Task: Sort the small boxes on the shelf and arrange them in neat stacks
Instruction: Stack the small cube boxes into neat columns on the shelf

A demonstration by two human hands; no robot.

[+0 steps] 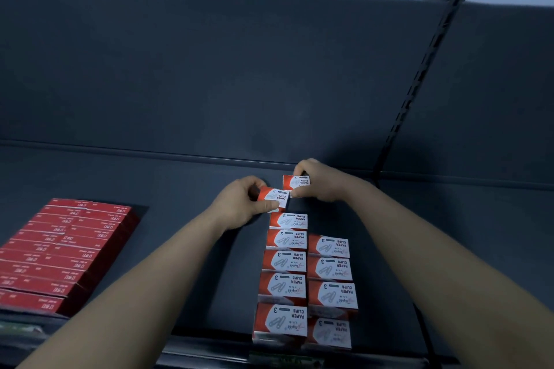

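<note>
Both hands reach to the back of the dark shelf (180, 189), at the far end of two rows of red-and-white paper-clip boxes. The left hand (239, 204) pinches the first box (274, 197), thumb on its near white edge and fingers curled over its red far end. This box is tilted and sits just beyond the last box of the left row (284, 260). The right hand (322, 181) grips the second box (296, 182), thumb at its near corner and fingers curled over its far edge. That box lies a little further back and to the right, near the back panel (209, 69). The two held boxes meet at one corner; whether they touch I cannot tell. The left row runs five boxes deep from the shelf's front edge, each printed face up. The right row (329, 269) lies just beside it, four deep, and stops short of the left row's far end. Well apart to the left sits a block of flat red packs (60, 249) laid in close rows. A slotted upright (419, 84) climbs the back panel on the right
</note>
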